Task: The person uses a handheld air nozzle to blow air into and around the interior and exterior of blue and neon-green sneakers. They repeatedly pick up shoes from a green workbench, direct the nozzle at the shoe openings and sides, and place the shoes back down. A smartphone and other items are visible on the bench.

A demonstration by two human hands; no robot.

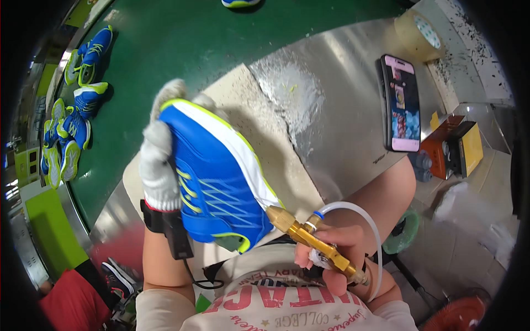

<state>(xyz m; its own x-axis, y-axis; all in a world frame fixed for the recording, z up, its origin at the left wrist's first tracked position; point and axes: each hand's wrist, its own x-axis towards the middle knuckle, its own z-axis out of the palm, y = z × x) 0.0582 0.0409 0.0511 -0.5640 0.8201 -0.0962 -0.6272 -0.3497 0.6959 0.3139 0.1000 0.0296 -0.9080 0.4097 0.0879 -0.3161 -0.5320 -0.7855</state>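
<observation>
Over on the far left, a cluster of blue-and-lime shoes (74, 127) lies along the green belt (149, 44), some on their sides. Next comes the left hand (157, 160), in a white knit glove, its fingers curled round the toe end of the blue shoe (221, 165); some of them disappear behind it. That shoe hangs tilted above a pale board (234, 96), white midsole turned to the right, collar down toward the wearer. If the knit slides on that smooth upper, the shoe could twist in the grasp. Below the wrist a black cable (207, 285) loops down; a snag there might jerk the hold.

Now the tight spot: the brass gun (320, 248) points its nozzle right at the midsole's lower end, and whether it touches, I can't tell. One wobble from either side could scuff the sole or drift onto the blue. The bare fingers of the right hand (350, 237) are wrapped firmly about the gun's body. Just beyond, the clear hose (375, 237) arcs stiffly, and its pull could drag the aim off. Further right, a phone (402, 105) lies on the metal bench (353, 71).
</observation>
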